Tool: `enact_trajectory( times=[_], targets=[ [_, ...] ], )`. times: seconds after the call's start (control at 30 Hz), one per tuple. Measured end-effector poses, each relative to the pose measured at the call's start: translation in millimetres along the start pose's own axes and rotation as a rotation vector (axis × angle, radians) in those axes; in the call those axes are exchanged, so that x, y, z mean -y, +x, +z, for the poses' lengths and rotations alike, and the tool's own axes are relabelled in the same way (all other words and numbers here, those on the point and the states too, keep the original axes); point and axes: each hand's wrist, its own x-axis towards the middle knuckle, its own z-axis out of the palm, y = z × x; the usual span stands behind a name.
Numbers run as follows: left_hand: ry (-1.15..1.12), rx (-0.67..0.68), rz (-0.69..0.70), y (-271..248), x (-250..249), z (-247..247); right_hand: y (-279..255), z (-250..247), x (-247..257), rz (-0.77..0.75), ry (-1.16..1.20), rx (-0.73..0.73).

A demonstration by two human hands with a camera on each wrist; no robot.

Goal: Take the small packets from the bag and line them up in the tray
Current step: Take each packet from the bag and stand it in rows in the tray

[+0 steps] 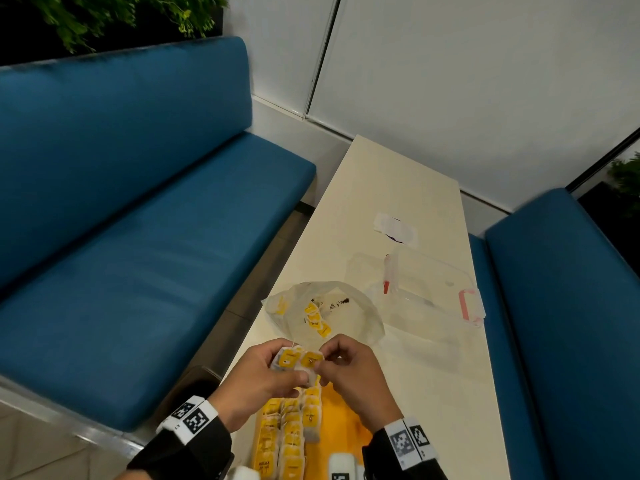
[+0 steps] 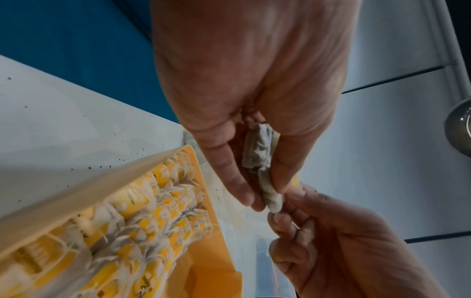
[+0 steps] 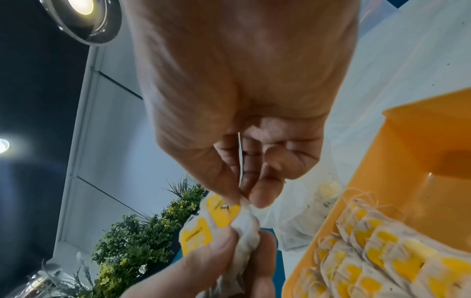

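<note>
My left hand (image 1: pixel 266 375) grips a small bunch of tea-bag packets (image 1: pixel 298 362) with yellow tags, held above the near end of the yellow tray (image 1: pixel 346 417). My right hand (image 1: pixel 349 372) pinches the edge of one packet in that bunch (image 3: pixel 224 211) between thumb and forefinger. In the left wrist view the grey packets (image 2: pixel 260 159) sit between my left fingers, and my right hand (image 2: pixel 288 215) meets their tip. Rows of packets (image 1: pixel 287 438) lie side by side in the tray (image 3: pixel 420 145). The clear plastic bag (image 1: pixel 349 313) lies just beyond my hands with a few yellow-tagged packets (image 1: pixel 317 318) inside.
A clear plastic box lid with a pink clip (image 1: pixel 469 304) lies at the table's right edge, a red-tipped pen (image 1: pixel 387 278) beside it. A white wrapper (image 1: pixel 396 228) lies farther back. Blue benches (image 1: pixel 138 237) flank the narrow cream table (image 1: pixel 433 375).
</note>
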Motion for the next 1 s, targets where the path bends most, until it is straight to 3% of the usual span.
enact_trajectory(
  times=[0.13, 0.27, 0.37, 0.5, 0.7, 1.0],
  targets=[
    [0.085, -0.016, -0.011, 3, 2, 0, -2, 0, 3, -0.040, -0.004, 0.033],
    [0.031, -0.009, -0.053, 4, 1, -1, 0, -7, 0, -0.095, -0.081, -0.010],
    [-0.071, -0.062, -0.105, 5, 3, -5, 1, -18, -1, -0.055, -0.047, -0.006],
    [-0.096, -0.138, -0.148, 8, 8, -13, 1, -28, -11, -0.020, -0.242, -0.015],
    [-0.092, -0.135, -0.182, 9, 11, -10, -5, -31, -36, 0.138, -0.201, 0.107],
    [-0.020, -0.136, -0.179, 12, 15, -4, -17, -8, -76, 0.420, -0.350, 0.358]
  ],
)
